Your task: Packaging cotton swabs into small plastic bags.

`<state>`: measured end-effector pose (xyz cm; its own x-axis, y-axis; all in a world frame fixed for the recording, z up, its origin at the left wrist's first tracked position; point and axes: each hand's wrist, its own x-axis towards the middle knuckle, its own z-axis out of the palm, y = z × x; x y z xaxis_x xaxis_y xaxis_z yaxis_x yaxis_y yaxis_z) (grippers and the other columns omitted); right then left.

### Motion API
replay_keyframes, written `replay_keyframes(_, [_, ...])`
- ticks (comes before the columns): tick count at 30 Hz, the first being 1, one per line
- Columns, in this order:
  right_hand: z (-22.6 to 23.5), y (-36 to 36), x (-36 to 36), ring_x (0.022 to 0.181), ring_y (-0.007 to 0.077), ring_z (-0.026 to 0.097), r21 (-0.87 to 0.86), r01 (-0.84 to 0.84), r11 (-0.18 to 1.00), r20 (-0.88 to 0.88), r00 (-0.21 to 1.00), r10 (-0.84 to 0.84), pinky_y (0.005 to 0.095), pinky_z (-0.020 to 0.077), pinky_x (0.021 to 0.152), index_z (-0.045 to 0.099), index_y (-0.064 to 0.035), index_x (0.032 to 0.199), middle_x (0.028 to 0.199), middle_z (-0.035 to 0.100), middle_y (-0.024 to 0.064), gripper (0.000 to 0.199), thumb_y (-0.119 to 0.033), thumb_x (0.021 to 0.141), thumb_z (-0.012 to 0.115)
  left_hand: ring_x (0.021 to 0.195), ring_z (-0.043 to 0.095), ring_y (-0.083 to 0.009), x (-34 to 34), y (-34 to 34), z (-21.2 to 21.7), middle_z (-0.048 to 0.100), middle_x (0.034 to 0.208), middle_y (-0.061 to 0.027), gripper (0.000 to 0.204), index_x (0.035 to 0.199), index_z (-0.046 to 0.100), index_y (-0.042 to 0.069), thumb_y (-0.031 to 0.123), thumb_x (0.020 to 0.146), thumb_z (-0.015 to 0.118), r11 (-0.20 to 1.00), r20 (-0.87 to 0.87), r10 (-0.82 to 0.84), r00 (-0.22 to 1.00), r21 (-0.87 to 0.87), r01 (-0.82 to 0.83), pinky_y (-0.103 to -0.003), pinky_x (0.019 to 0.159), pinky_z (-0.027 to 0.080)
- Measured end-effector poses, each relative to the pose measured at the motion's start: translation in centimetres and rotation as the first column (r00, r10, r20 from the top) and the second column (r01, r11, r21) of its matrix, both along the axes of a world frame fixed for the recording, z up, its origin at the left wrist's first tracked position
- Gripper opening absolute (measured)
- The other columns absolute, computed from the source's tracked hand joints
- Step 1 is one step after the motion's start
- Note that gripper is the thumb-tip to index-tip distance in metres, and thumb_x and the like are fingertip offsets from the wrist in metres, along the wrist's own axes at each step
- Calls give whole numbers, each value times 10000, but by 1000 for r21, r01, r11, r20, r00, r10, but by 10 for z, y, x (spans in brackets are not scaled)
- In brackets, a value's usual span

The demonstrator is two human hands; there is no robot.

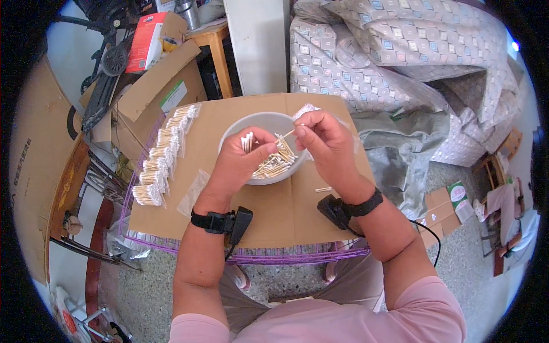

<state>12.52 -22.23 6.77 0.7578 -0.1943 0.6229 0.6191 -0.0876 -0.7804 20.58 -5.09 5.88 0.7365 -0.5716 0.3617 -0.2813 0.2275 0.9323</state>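
Over a pale round bowl (247,121), my left hand (240,163) is closed around a small bunch of cotton swabs (247,142), their white tips standing above the fingers. My right hand (330,146) pinches a single cotton swab (289,133) by one end; it slants toward the left fingertips, and whether they touch it I cannot tell. Many loose swabs (275,164) lie heaped in the bowl below. Several clear packets of swabs (155,171) form a row along the left side. Two or so stray swabs (323,189) rest on the cardboard near my right wrist.
A cardboard sheet (269,214) covers the table, with a purple wire rim (297,256) around its edge. A flat clear bag (194,193) lies by my left wrist; more clear plastic (307,110) shows behind my right hand. Boxes (166,86) stand far left, patterned covers (394,63) far right.
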Motion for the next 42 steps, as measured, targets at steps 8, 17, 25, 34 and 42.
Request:
replay_keyframes(8, [-1, -1, -2, 774, 46, 545, -98, 29, 995, 26, 999, -27, 199, 465, 692, 589, -12, 976, 861, 593, -5, 91, -79, 917, 603, 655, 487, -52, -1, 7, 3, 585, 801, 13, 229, 951, 625, 34, 245, 968, 537, 947, -213, -292, 932, 68, 313, -182, 598, 409])
replay_keyframes(17, [2, 5, -2, 798, 141, 596, -304, 85, 949, 73, 995, -66, 275, 477, 738, 641, -31, 946, 882, 636, 51, 89, -54, 860, 644, 605, 513, -56, -1, 2, -7, 623, 799, -34, 296, 1019, 575, 53, 309, 1005, 427, 943, -77, -330, 941, 3, 331, -189, 520, 382])
replay_keyframes(25, [5, 11, -7, 872, 260, 598, -510, 307, 803, 252, 946, -202, 339, 488, 762, 683, -66, 955, 925, 619, 102, 163, -67, 792, 680, 603, 505, -44, -6, 13, 5, 618, 757, -16, 277, 949, 567, 72, 304, 1007, 427, 900, -130, -403, 906, 122, 418, -183, 529, 406])
replay_keyframes(34, [-1, 13, -2, 916, 290, 596, -529, 313, 789, 267, 943, -196, 365, 483, 799, 672, -67, 1006, 943, 629, 114, 189, -68, 819, 645, 543, 422, -22, -10, 9, 3, 526, 655, 41, 250, 951, 562, 71, 293, 996, 458, 931, -146, -316, 937, 141, 336, -161, 492, 336])
replay_keyframes(42, [12, 9, 5, 921, 329, 587, -611, 254, 750, 156, 967, -201, 381, 473, 814, 650, -46, 977, 963, 630, 144, 166, -51, 816, 608, 502, 284, -23, 10, 11, 4, 328, 613, 68, 285, 1089, 557, 29, 272, 1009, 432, 913, -232, -160, 959, -405, 55, -182, 438, 229])
